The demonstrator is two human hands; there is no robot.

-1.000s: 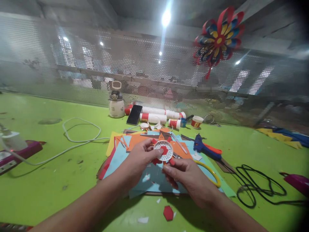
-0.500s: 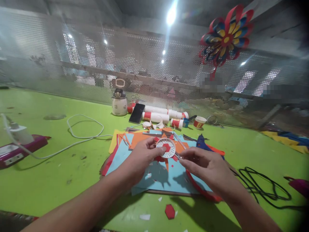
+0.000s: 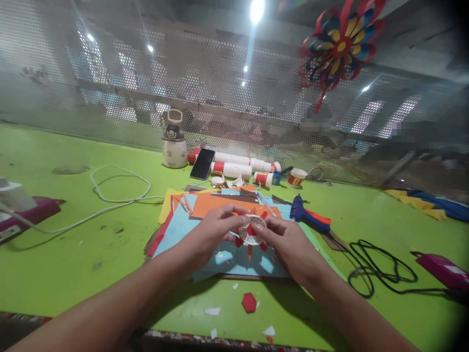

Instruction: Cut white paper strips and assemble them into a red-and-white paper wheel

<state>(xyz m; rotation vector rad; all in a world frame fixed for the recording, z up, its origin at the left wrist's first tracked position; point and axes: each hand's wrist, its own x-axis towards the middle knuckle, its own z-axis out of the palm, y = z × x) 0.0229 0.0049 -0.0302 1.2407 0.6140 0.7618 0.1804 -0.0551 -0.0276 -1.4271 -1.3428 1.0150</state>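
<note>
Between both hands is a small paper flower [image 3: 252, 238]: a round white disc with a dotted pattern, a red centre, and red and orange points sticking out around it. My left hand [image 3: 220, 226] pinches its left edge. From the right, my right hand [image 3: 284, 237] grips it too, thumb pressed on the face near the red centre and fingers curled behind. The flower is held above a stack of coloured paper sheets [image 3: 176, 244], light blue uppermost on the near side, with orange pieces [image 3: 205, 204] farther back.
A blue glue gun [image 3: 309, 217] lies right of the paper, its black cord [image 3: 384, 264] coiled nearby. Behind are paper cups [image 3: 230, 170], a phone [image 3: 202, 164] and a bottle [image 3: 175, 149]. A red paper hexagon [image 3: 249, 303] lies in front among white scraps. Power strips [image 3: 32, 212] flank the table.
My right hand has moved in from beside the disc to grip it, thumb on its face. A shiny thing at its fingertips and a red curved strip below it no longer show. The view has shifted.
</note>
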